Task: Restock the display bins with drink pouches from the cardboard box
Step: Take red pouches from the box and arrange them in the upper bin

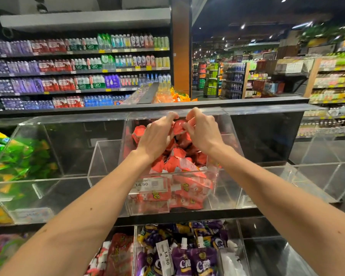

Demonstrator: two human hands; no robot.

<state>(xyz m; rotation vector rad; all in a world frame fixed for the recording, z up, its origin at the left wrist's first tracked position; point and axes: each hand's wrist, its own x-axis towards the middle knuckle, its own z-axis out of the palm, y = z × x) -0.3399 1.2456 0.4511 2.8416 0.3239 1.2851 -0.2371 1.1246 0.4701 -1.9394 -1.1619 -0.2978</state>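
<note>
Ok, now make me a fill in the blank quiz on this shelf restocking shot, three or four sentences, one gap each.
The left hand and right hand pinch a ____ pouch above the middle bin.
The price tag on that bin's front reads ____.
The far-left bin holds ____ packs.
The lower bin holds ____ spouted pouches.
Missing words: red; 14.90; green; purple.

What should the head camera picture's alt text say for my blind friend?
A person's left-hand grip and right-hand grip pinch red drink pouches over a clear bin holding more, with a 14.90 price tag. To its left sit green pouches, below it purple pouches.
</note>
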